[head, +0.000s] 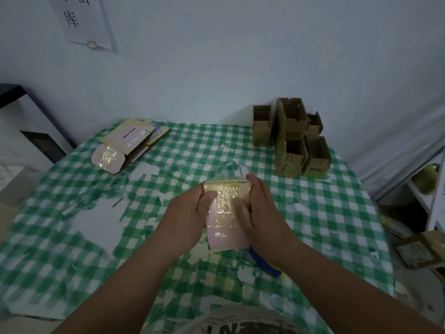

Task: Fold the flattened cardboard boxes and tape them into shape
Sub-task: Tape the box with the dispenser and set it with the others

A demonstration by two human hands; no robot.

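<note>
Box in hand: a small cardboard box (225,213), its pale pink face turned up and banded with shiny clear tape, is held just above the checked tablecloth (72,237) at the middle of the table.
Left hand: the left hand (190,210) grips the box's left side, thumb curled over onto the taped top.
Right hand: the right hand (261,208) clasps the box's right side, thumb pressing on the tape, fingers wrapped round the far edge.
Flattened boxes: a small heap of unfolded boxes (130,141) lies well beyond the held box to its left, near the wall; the top one bears dark print too small to read.
Finished boxes: a cluster of folded brown boxes (292,138) stands beyond the held box to its right, stacked against the wall, open ends facing out.
Tool: a blue and yellow object (265,263), partly hidden under the right forearm, lies on the cloth just nearer than the held box; its kind cannot be told.
Wall: a paper notice (81,20) hangs high to the left of the held box.
</note>
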